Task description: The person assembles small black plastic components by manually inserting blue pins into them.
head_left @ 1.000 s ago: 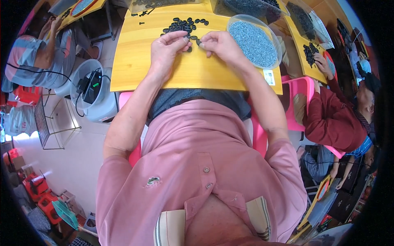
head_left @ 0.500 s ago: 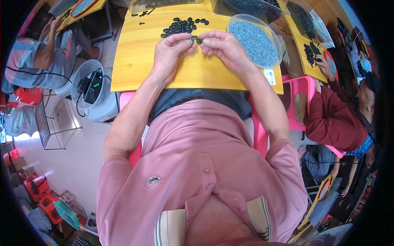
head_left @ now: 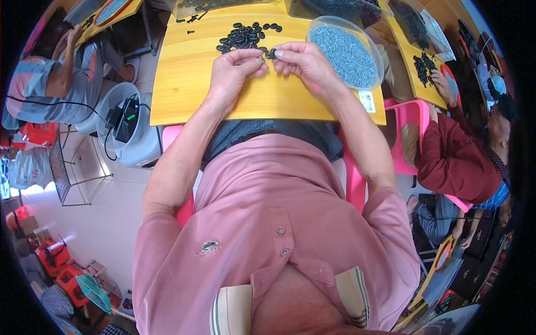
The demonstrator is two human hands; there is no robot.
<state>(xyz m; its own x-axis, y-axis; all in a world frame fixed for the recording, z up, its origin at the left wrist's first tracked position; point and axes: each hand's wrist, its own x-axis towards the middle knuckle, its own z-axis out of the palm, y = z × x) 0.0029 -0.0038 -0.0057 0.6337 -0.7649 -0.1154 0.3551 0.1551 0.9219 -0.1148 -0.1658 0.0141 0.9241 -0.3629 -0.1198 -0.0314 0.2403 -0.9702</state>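
Though near L hand (head_left: 237, 70) — blk ring (head_left: 273, 53) in R hand (head_left: 304, 62)

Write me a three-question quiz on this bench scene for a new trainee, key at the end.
1. Multiple choice: what colour is the piece pinched in the right hand? A) white B) black C) red
2. True or false: the round tub of small metal bits stands toward the right side of the yellow table.
3. Where does the pile of loose black pieces lie, as seen from the wearer?

Key: 1. B. 2. True. 3. On the table, just beyond the hands.
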